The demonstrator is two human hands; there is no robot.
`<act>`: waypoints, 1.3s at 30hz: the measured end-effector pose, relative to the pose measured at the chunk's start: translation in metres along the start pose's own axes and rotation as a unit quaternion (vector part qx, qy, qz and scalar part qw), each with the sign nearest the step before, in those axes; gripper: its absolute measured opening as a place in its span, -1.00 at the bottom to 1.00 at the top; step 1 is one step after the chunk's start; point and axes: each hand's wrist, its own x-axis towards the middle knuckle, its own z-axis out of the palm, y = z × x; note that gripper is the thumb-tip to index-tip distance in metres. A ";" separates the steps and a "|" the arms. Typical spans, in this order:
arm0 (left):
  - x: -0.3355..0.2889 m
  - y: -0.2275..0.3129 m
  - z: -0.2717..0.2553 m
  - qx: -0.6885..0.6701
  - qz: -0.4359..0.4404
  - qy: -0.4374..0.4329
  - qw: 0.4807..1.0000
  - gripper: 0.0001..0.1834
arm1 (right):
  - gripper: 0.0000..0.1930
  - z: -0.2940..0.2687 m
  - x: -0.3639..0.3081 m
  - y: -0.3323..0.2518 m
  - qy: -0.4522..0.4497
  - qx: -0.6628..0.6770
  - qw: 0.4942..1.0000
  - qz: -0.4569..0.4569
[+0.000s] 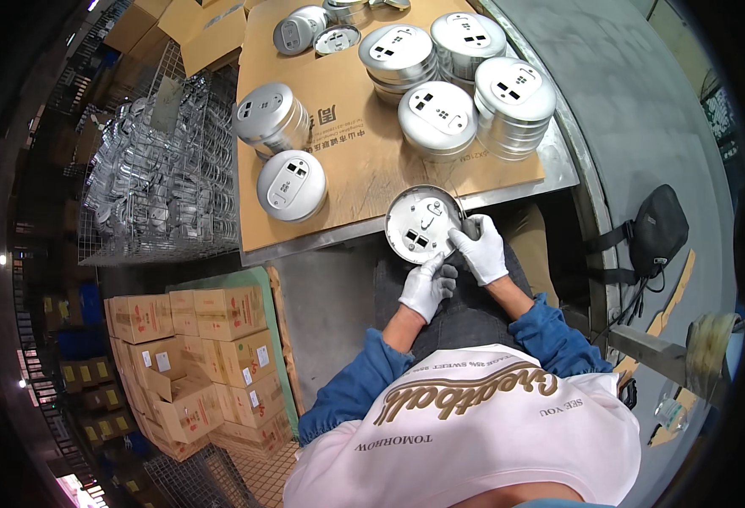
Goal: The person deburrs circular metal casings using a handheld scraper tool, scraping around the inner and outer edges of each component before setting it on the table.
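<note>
A round silvery metal cover [403,222] is held over my lap, its hollow inner side facing up. Two dark rectangular slots and small raised posts show inside it. My right hand [481,250], in a white glove with grey fingertips, grips the cover at its right rim, its thumb reaching over the inside. At the lower rim my left hand [429,288], gloved the same way, pinches the edge; part of its fingers is hidden. Nearest on the bench stands a similar domed metal cover [292,186], outer side up.
Stacks of metal covers [514,118] stand on the cardboard-topped bench [364,182], with more at its far end. Left of it is a wire basket [161,169] full of metal parts. Cartons [228,339] are piled at lower left. A black bag [660,229] hangs at the right.
</note>
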 end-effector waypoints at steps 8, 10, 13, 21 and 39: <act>-0.018 0.044 -0.024 -0.030 0.122 -0.010 0.992 -0.53 | -0.76 -0.009 0.015 -0.010 -0.052 0.151 0.984 -0.083; -0.024 0.063 -0.026 -0.005 0.169 -0.021 0.985 -0.53 | -0.77 -0.014 0.018 -0.019 -0.077 0.146 0.982 -0.092; -0.023 0.074 -0.022 0.223 0.211 0.054 0.950 -0.65 | -0.76 -0.012 0.022 -0.027 -0.103 0.072 0.983 -0.137; 0.015 0.117 -0.015 0.388 0.397 0.264 0.789 -0.54 | -0.59 -0.024 0.023 -0.039 -0.085 0.138 0.987 -0.013; 0.025 0.154 0.028 0.661 0.301 0.349 0.592 -0.57 | -0.84 -0.026 0.040 -0.095 -0.200 -0.448 0.829 -0.268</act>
